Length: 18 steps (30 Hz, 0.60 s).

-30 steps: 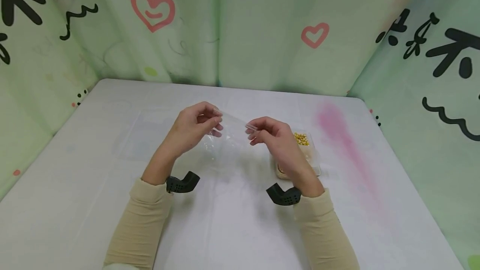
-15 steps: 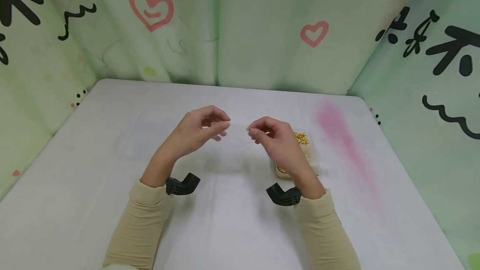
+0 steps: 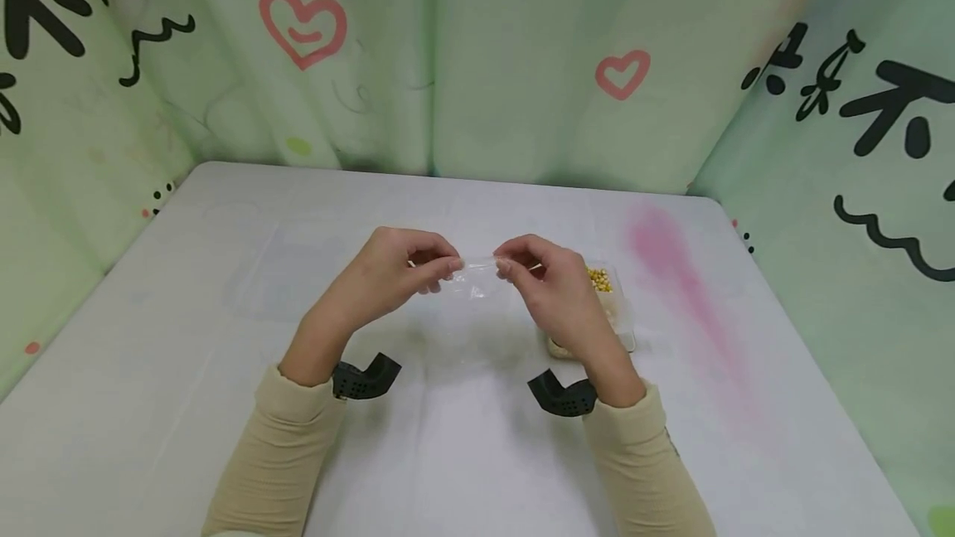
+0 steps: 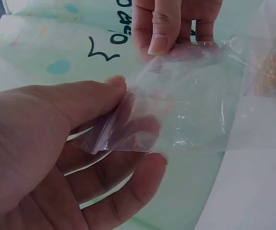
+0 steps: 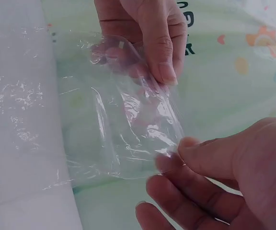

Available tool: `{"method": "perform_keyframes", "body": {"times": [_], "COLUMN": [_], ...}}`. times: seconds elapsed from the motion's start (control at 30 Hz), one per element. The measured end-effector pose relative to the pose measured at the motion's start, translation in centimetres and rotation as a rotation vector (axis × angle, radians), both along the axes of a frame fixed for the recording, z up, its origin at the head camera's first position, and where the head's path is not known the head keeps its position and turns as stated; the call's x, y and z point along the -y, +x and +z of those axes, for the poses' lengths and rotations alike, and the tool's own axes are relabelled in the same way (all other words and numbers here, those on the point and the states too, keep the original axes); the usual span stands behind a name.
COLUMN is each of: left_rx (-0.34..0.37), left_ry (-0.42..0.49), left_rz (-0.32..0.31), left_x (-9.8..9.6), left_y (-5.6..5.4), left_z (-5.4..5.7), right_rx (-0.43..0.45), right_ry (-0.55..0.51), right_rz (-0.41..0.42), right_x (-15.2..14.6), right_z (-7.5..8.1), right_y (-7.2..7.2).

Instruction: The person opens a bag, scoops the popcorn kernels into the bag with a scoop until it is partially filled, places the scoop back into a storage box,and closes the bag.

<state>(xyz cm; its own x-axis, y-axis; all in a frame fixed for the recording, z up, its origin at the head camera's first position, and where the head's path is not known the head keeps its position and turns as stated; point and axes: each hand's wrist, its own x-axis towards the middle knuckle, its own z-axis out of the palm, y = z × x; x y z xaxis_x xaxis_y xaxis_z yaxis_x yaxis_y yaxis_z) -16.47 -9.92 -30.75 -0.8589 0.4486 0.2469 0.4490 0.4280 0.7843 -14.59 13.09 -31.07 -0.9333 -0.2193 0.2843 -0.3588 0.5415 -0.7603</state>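
Observation:
Between my two hands hangs a clear plastic zip bag point(image 3: 476, 282), thin and see-through. My left hand point(image 3: 399, 276) pinches one end of its ridged top edge between thumb and fingers. At the other end, my right hand point(image 3: 555, 292) pinches the same edge. The left wrist view shows the bag point(image 4: 190, 112) spread flat, its ridged strip under the left thumb. Creases and glints run across the bag point(image 5: 104, 115) in the right wrist view, where nothing shows inside it. Whether its mouth is parted I cannot tell.
A clear container point(image 3: 627, 317) with small yellow pieces point(image 3: 599, 279) stands on the table behind my right forearm, partly hidden. A white cloth with a pink patch point(image 3: 664, 243) covers the table point(image 3: 186, 404). Green printed curtains point(image 3: 515, 65) hang around its back and sides.
My left hand has moved right and slightly down, nearer to the right hand. The bag's top edge now runs nearly level between them. My right hand has hardly moved.

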Motion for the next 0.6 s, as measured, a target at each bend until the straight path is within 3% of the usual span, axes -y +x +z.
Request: {"method": "perform_keyframes", "body": {"times": [0.23,0.4,0.6], "left_rx": [-0.007,0.021,0.094], "left_ry": [0.025,0.101,0.141], "left_rz": [0.122,0.185,0.148], "left_x": [0.1,-0.5,-1.5], "left_y": [0.1,0.3,0.6], "left_z": [0.4,0.1,0.0], "right_rx": [-0.131,-0.045,0.054], "right_ry": [-0.038,-0.056,-0.103], "right_rz": [-0.063,-0.022,0.038], "right_x": [0.4,1.0,1.4], "right_z": [0.0,-0.4,-0.6], "right_y": [-0.2,0.0,0.1]}}
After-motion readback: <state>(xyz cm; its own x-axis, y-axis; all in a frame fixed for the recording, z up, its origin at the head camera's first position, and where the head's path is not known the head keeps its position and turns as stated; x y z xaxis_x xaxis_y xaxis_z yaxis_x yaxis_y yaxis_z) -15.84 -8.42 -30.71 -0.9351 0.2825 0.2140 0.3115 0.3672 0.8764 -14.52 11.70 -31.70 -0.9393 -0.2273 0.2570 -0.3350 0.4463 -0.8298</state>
